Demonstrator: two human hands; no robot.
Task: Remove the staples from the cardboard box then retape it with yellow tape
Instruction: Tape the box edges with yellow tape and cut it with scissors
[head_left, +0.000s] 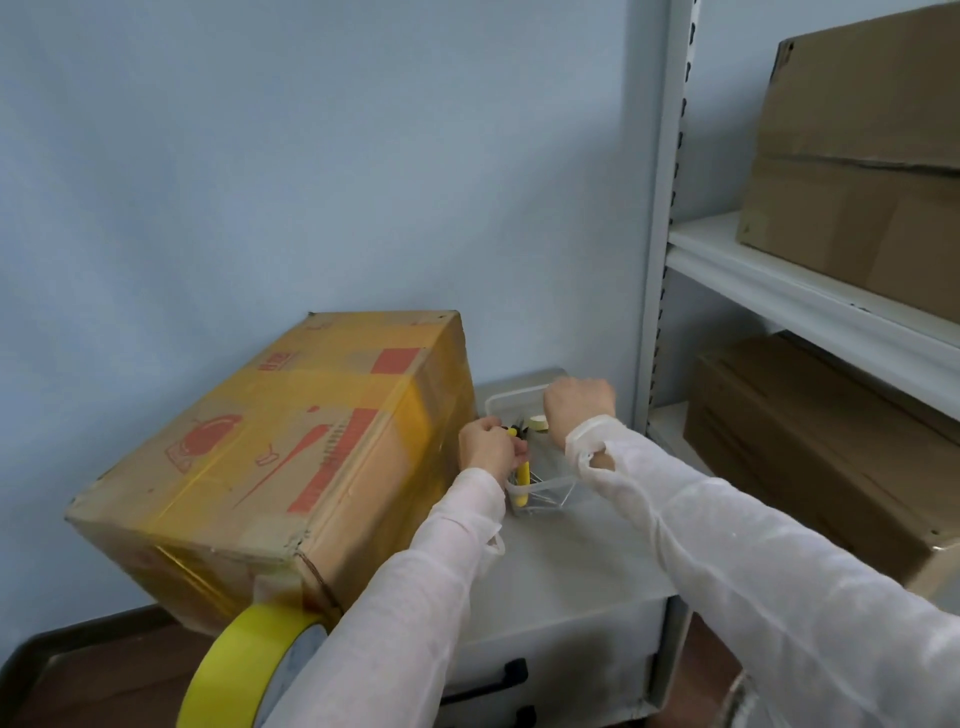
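One clear tub (563, 496) (pliers (522, 480), tape roll (538, 422) inside)

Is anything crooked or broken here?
The taped cardboard box sits askew, its near end seeming to hang past the white cabinet's edge, and its corners look scuffed. The top box on the shelf has a creased, dented side.

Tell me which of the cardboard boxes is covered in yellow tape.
The red-printed cardboard box at the left, on the grey cabinet; the upper brown shelf box and lower brown shelf box show none.
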